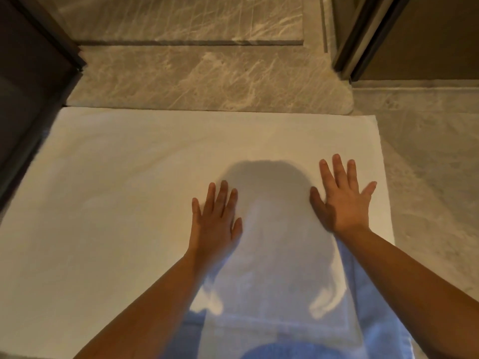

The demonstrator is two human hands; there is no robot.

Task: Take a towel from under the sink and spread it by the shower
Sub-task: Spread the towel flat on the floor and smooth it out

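towel (116,203): white, lying flat on the floor w/ its far edge right up against the step; no folds i can see; near edge runs out of view under the arms; looks pretty much spread imo

floor (427,151): grey marble tile; bare strip to the right of the towel

step (207,81): raised marble curb btw two dark frames; prob the shower entry, just my guess

handling: looks like soft, light, floppy terry; prob slides a bit on polished tile, so flat press + sweep outward beats tugging; to shift it, pinch a corner or the edge; right edge is nearest

r hand (342,200): palm down on towel near its right edge; spread wide, gripping nothing

l hand (215,224): palm down around mid-towel; straight + close together, gripping nothing

fingers (337,164): towel sits under every tip, none curled round it; tips aim at the step; r pinky just short of the right edge
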